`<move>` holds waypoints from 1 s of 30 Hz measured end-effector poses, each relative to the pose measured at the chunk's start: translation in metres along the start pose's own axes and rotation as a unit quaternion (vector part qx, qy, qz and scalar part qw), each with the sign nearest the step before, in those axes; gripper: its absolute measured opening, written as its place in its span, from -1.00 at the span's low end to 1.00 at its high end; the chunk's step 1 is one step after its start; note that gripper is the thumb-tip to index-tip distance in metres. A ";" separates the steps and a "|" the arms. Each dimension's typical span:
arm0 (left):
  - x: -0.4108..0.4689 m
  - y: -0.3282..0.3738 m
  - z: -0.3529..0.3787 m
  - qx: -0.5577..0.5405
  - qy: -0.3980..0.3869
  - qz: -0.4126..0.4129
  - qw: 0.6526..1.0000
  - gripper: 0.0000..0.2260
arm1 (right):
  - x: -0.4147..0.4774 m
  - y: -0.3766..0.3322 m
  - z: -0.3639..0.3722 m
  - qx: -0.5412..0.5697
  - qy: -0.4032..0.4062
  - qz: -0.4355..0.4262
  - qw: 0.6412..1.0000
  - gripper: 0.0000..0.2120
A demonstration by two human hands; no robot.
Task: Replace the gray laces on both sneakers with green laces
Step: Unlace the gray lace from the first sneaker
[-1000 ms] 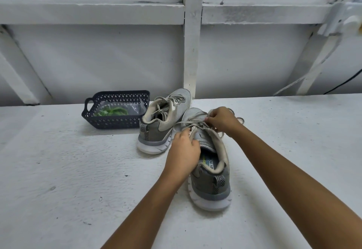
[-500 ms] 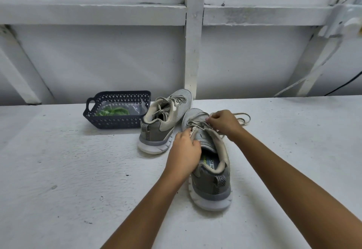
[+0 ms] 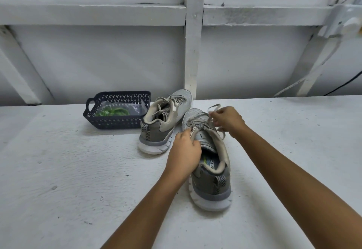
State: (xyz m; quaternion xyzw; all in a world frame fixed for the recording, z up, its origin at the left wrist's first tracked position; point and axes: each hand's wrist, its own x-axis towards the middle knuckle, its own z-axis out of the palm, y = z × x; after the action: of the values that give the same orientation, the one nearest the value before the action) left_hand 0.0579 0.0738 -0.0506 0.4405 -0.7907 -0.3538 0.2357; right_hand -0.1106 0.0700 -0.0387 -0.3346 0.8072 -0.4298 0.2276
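White painted slab (image 3: 58, 170) w/ rough texture, backed by a white wall w/ a vertical post (image 3: 193, 52) and horizontal rails.

Head view: two gray sneakers stand side by side near the slab's far edge, heels toward the camera. Both have mesh toes, beige collars, white soles and striped heel tabs. Far sneaker (image 3: 162, 123) sits to the left, toe nearly against the post, its gray lacing loose and slack. Near sneaker (image 3: 210, 180) sits to the right & closer, insole print visible.

Left hand (image 3: 185, 150) is curled onto the near sneaker's tongue edge, gripping it. Right hand (image 3: 228, 119) pinches a gray lace (image 3: 212, 109) above the toe area; a loop of it sticks up over the fingers, loose ends trail by the shoe's right side.

Dark basket (image 3: 117, 121) stands just left of the far sneaker, close to its side; whether they touch I can't tell. Inside: green laces (image 3: 112, 111) in a clear bag (image 3: 137, 108).

Open slab spreads wide to the left, right & front of the shoes. Black cable (image 3: 342, 86) runs down the wall at far right.
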 end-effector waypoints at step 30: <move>0.071 0.009 -0.046 0.377 0.023 0.192 0.906 -0.72 | -0.096 0.001 0.003 -0.064 0.050 -0.093 0.992 -0.74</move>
State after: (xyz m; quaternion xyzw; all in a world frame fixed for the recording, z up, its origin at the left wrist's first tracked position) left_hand 0.0491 -0.0007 -0.0096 0.3441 -0.9288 0.0327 0.1338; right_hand -0.0439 0.1394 -0.0337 -0.4002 0.8087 -0.4127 0.1243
